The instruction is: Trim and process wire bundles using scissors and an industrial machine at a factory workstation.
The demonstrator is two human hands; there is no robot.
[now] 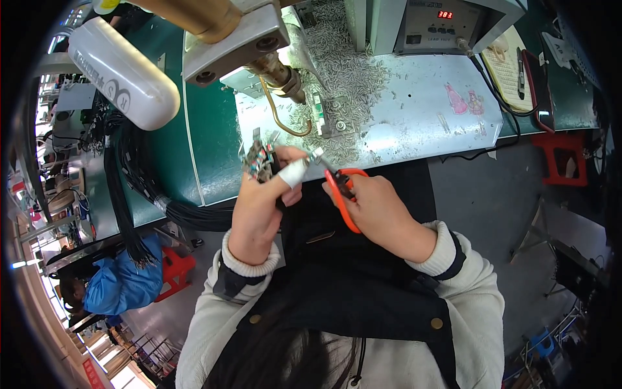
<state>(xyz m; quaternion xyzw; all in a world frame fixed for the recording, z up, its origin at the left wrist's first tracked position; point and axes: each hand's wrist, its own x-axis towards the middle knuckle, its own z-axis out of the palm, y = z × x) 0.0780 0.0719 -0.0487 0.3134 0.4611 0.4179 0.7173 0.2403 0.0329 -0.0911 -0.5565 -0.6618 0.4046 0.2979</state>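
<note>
My left hand [254, 207] is closed around a bunch of cable ends with small metal connectors and green-and-white bits [260, 162]. White tape [295, 173] wraps its thumb. Between thumb and fingers, a small silvery connector end [315, 154] points toward the right. My right hand [382, 211] grips orange-handled pliers [341, 202], whose jaws reach up beside that connector end; whether they touch it I cannot tell. Just beyond my hands stands a press with a brass-coloured head [282, 79] above a small green-and-metal fixture [318, 113].
Many small metal pins [343, 65] cover part of the metal plate [414, 117]. A control box [440, 29] stands behind it, a notebook [512, 78] at right. A white cylinder [126, 74] overhangs black cables [194, 215] at left. A person in blue [126, 275] sits beyond.
</note>
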